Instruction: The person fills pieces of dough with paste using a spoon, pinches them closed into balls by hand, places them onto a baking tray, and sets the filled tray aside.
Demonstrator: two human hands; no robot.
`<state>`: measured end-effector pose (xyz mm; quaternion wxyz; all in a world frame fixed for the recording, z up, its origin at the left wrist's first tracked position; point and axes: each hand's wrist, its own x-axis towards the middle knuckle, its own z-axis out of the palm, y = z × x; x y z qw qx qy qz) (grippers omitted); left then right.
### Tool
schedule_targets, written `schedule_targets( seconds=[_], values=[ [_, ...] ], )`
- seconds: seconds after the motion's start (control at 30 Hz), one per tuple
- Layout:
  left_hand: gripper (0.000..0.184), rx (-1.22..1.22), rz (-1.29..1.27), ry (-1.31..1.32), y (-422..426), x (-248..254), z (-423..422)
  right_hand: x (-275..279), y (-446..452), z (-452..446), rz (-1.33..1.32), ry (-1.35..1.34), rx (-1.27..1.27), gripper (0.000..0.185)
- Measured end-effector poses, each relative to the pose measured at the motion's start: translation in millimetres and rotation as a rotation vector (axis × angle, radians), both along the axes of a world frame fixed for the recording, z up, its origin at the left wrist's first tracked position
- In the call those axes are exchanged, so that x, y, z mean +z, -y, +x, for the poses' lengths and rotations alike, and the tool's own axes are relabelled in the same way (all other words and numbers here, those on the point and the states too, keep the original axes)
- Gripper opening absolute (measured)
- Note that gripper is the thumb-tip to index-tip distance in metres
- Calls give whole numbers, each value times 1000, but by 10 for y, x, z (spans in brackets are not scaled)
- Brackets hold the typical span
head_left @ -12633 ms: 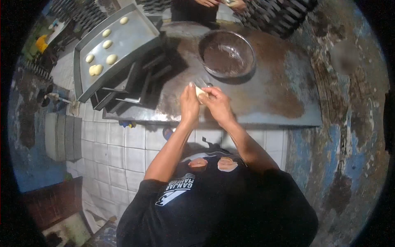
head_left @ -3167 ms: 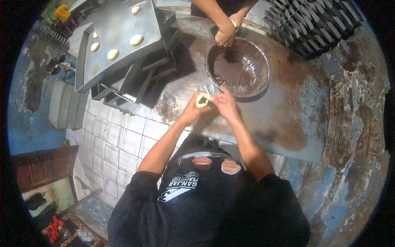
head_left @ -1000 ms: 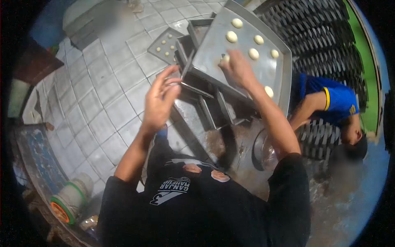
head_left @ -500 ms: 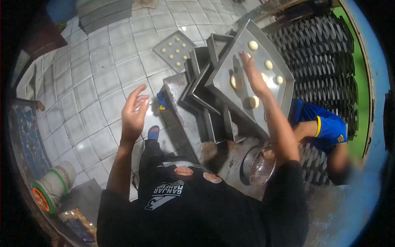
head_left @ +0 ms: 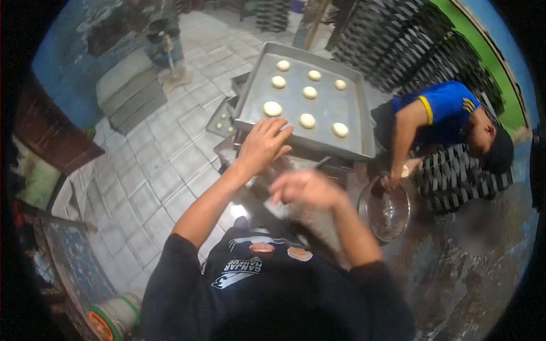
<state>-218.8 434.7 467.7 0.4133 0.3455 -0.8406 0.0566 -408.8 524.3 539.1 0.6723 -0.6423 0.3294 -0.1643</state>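
Note:
A metal baking tray (head_left: pixel 324 146) lies on top of stacked trays in front of me, with several pale round dough balls (head_left: pixel 307 120) spread over it. My left hand (head_left: pixel 263 146) is at the tray's near left corner, its fingers stretched out by the rim close to one dough ball. Whether those fingers touch the rim I cannot tell. Nearer to my body, just below the tray's front edge, my right hand (head_left: pixel 310 190) is smeared by motion, and its fingers are unclear.
At right, a person in a blue shirt (head_left: pixel 449 105) leans over, one hand at a metal bowl (head_left: pixel 384 219). Dark slatted stacks (head_left: pixel 392 42) line the right wall. A smaller tray of dough (head_left: pixel 219 122) lies lower at left. Grey boxes (head_left: pixel 131 91) stand on the tiled floor.
My right hand has come off the dough balls and back toward my body. My left hand has moved from over the floor to the tray's corner. The view has shifted; the co-worker's head shows more.

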Motion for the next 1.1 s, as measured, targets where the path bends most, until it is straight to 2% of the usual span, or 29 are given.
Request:
schedule_targets(
  seconds=[0.03,0.07,0.1,0.17,0.23,0.3,0.33,0.43,0.5,0.57,0.63,0.73,0.77,0.87,0.93,1.0,1.03,1.1],
  values=[
    [42,-12,4,30,148,-148,-133,-296,-278,-55,-115,-59,85,34],
    [30,-31,82,72,260,-260,-204,-646,-575,-89,-75,-54,-10,35],
    [24,22,13,67,344,-300,-259,-1008,-843,-188,-29,-38,-102,36],
    [24,-56,13,76,476,-183,-250,-1592,-1312,-364,-3,-39,-281,37],
    [26,-38,-46,72,648,107,-259,-1795,-1602,-568,50,-116,-408,41],
    [28,-9,-166,-8,987,821,-336,-1652,-1679,-753,186,-29,-564,36],
    [27,1,-127,25,1136,1071,-364,-1632,-1580,-798,110,-39,-582,34],
    [29,-4,-63,18,1237,1358,-373,-1406,-1008,-872,-79,1,-706,25],
    [30,-43,-38,-13,1301,1420,-440,-1075,-344,-922,-320,4,-722,21],
    [31,6,-63,-8,1183,1298,-452,-672,303,-856,-397,-282,-969,26],
    [30,-25,-94,-61,1118,1203,-441,-790,1097,-948,-528,-756,-941,33],
    [29,-68,-64,-120,1036,1090,-413,-1993,2121,-1224,-853,-1160,-896,32],
    [29,-85,-67,-121,1040,1061,-383,-1731,2199,-1044,-803,-1405,-619,32],
    [29,-99,-25,-128,934,971,-318,-1766,2023,-983,-741,-1291,-717,30],
    [29,-119,4,-129,850,819,-269,-1335,1346,-755,-517,-1116,-906,23],
    [28,-132,20,-135,813,642,-235,-982,680,-468,-485,-637,-1298,18],
    [27,-131,48,-122,767,492,-216,-1011,452,-451,-457,-656,-1316,18],
    [26,-175,91,-86,633,197,-199,-1093,-9,-433,-335,68,-1496,23]
  ],
)
